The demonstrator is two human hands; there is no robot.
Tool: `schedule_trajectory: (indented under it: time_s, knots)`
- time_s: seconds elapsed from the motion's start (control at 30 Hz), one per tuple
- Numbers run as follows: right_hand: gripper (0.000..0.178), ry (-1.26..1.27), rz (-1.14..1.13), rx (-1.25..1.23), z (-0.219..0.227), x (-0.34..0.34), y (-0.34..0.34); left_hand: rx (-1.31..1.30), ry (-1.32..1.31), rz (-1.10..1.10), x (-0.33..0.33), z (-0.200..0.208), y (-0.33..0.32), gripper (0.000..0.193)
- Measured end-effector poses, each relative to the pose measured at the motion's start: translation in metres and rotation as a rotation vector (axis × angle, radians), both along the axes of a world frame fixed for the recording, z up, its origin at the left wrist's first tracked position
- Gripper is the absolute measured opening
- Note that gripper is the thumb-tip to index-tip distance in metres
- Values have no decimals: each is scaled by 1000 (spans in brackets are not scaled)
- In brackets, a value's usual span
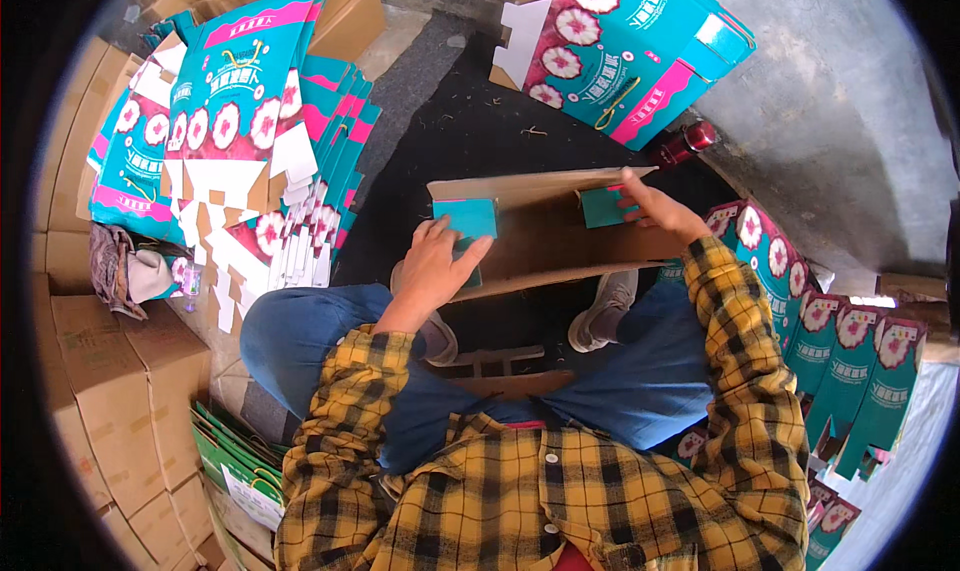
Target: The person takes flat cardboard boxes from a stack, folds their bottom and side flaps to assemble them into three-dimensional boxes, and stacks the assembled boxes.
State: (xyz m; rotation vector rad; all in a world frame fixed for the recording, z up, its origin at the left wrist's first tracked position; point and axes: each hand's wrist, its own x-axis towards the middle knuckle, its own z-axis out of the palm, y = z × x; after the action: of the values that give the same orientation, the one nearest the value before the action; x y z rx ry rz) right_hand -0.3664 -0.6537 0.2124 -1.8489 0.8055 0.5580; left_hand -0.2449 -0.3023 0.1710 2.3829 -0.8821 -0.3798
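While the left hand touches one flap and the right hand another flap, both half-open without clear grip, the box between seems mid-folding, needing flaps creased next

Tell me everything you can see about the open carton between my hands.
The open carton looks like cardboard, plain brown inside, with long near and far walls. A small teal flap shows toward each end: the left flap and the right flap. It runs left to right in front of you, its opening facing up toward the camera. Your left hand touches the left flap; your right hand is at the other end, fingers by the right flap. Its outer faces are mostly out of view.
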Motion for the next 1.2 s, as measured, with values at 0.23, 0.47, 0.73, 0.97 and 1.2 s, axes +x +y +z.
schedule_trajectory:
  time_s: [0.23,0.47,0.73,0.97,1.2]
  knots:
    - [104,-87,-350,340,-2,-9,-17,-116,114,61,-3,14,3,55]
    - [95,-213,433,-474,-29,-21,-34,-159,160,202,1,16,19,42]
    - [98,7,609,-1019,-26,-2,17,-607,745,404,7,9,10,52]
    - [93,-42,638,-1171,-21,-5,18,-148,377,186,-2,-50,8,93]
    - [85,129,99,-195,25,-18,-30,-46,342,109,10,-64,14,94]
